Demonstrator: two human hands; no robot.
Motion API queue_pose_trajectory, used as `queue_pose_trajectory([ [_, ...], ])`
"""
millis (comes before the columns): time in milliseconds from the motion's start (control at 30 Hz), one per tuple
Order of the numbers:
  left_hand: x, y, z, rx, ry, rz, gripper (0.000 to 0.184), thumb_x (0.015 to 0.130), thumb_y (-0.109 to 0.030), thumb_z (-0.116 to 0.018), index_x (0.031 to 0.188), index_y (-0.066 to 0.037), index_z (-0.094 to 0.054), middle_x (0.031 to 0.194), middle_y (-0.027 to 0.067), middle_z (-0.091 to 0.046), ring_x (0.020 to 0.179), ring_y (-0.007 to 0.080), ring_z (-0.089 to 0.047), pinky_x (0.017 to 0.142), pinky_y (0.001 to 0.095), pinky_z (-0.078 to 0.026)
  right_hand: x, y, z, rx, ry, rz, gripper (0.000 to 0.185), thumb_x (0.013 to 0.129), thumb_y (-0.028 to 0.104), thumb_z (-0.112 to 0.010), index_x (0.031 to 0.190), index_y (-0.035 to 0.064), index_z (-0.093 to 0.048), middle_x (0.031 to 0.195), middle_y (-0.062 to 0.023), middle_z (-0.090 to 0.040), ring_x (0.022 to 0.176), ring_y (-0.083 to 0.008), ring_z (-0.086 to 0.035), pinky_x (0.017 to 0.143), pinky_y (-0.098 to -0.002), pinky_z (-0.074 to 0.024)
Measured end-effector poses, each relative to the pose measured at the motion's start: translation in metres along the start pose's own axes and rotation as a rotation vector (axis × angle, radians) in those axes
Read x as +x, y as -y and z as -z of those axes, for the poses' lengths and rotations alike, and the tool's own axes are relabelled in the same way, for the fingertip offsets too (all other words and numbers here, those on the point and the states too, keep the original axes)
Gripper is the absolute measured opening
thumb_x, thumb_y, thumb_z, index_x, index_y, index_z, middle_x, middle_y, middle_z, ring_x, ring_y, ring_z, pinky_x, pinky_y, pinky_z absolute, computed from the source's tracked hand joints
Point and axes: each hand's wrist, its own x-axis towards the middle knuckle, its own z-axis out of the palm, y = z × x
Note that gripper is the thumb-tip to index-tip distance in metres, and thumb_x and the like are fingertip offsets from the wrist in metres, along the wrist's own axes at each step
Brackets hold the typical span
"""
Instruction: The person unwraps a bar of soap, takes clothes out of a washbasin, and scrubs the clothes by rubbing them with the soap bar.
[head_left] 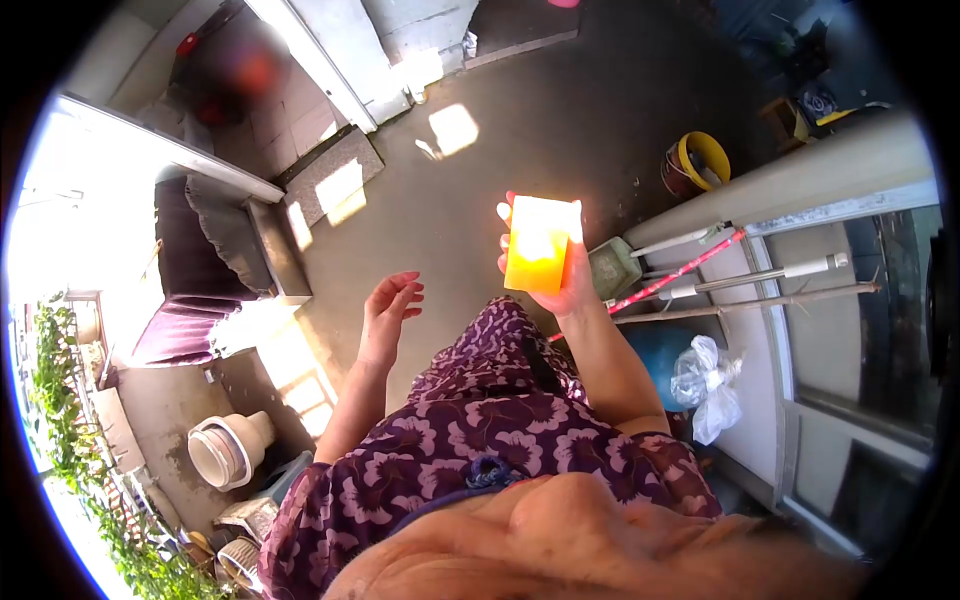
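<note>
A yellow-orange rectangular block [537, 265], its upper part washed out by sunlight, is gripped in my right hand [574, 292]. The fingers wrap round its left side and the palm lies behind it. What kind of thing it is cannot be made out. My left hand [388, 308] hangs in the air to the left, fingers loosely bent and apart, with nothing in it. Below both hands is the purple flowered dress [480, 420] that I wear.
To the right, a dustpan [614, 268], a red-striped pole [680, 270] and other poles lean by the wall, near a knotted plastic bag [707, 385]. A yellow-rimmed bucket [704, 158] stands beyond. Leftward are a doormat [335, 175], a purple cloth [190, 300], pots [225, 450] and plants [65, 400].
</note>
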Motion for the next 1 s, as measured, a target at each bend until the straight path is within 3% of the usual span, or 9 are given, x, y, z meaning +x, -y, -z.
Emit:
queue_pose_trajectory([
  [200,0.088,-0.044,0.015,-0.007,-0.066,-0.02,0.024,0.095,-0.019,-0.057,0.115,-0.007,-0.062,0.104,0.0034,-0.064,0.094,0.0125,-0.06,0.08,0.0274,-0.049,0.112,0.03,0.028,-0.087,-0.068,-0.021,0.056,0.099,0.049,-0.041,0.132,0.0051,-0.05,0.128,-0.0131,-0.057,0.101,-0.0244,-0.064,0.084,-0.0389,-0.0542],
  [400,0.222,-0.1,-0.014,-0.023,-0.027,-0.016,0.025,0.096,-0.018,-0.055,0.116,-0.006,-0.062,0.103,0.0044,-0.064,0.095,0.0133,-0.06,0.081,0.028,-0.049,0.231,0.104,0.026,0.055,0.005,-0.16,0.06,0.097,0.058,-0.04,0.129,0.0093,-0.052,0.131,-0.0092,-0.055,0.108,-0.024,-0.059,0.095,-0.0483,-0.0455],
  [533,0.328,-0.152,-0.057,-0.033,0.096,-0.038,0.025,0.097,-0.018,-0.054,0.117,-0.005,-0.061,0.103,0.0051,-0.064,0.096,0.0139,-0.06,0.082,0.0283,-0.049,0.308,0.18,0.03,0.012,-0.19,-0.156,0.063,0.096,0.062,-0.034,0.134,0.0141,-0.048,0.138,-0.0066,-0.05,0.112,-0.0233,-0.053,0.097,-0.0503,-0.0418],
  [667,0.391,-0.196,-0.109,0.007,0.074,-0.122,0.026,0.098,-0.02,-0.053,0.118,-0.006,-0.06,0.105,0.0045,-0.063,0.096,0.0147,-0.06,0.084,0.0299,-0.049,0.358,0.251,0.041,-0.018,-0.205,-0.155,0.064,0.096,0.063,-0.034,0.134,0.0142,-0.047,0.139,-0.0071,-0.049,0.112,-0.0243,-0.052,0.096,-0.0506,-0.0418],
  [867,0.508,-0.207,-0.103,-0.013,-0.01,0.065,0.027,0.097,-0.021,-0.054,0.119,-0.007,-0.059,0.103,0.0035,-0.064,0.095,0.0135,-0.06,0.083,0.0289,-0.049,0.476,0.314,0.061,-0.119,-0.204,-0.242,0.063,0.096,0.062,-0.034,0.134,0.0129,-0.047,0.136,-0.0087,-0.051,0.111,-0.026,-0.055,0.095,-0.0501,-0.0439],
  [1000,0.623,-0.251,-0.121,-0.041,0.012,0.028,0.03,0.093,-0.02,-0.056,0.119,-0.006,-0.06,0.103,0.0051,-0.064,0.094,0.0142,-0.06,0.081,0.0295,-0.048,0.563,0.362,0.096,-0.195,-0.244,-0.239,0.061,0.099,0.058,-0.033,0.134,0.0115,-0.047,0.135,-0.0102,-0.051,0.112,-0.0269,-0.055,0.095,-0.0499,-0.0446],
])
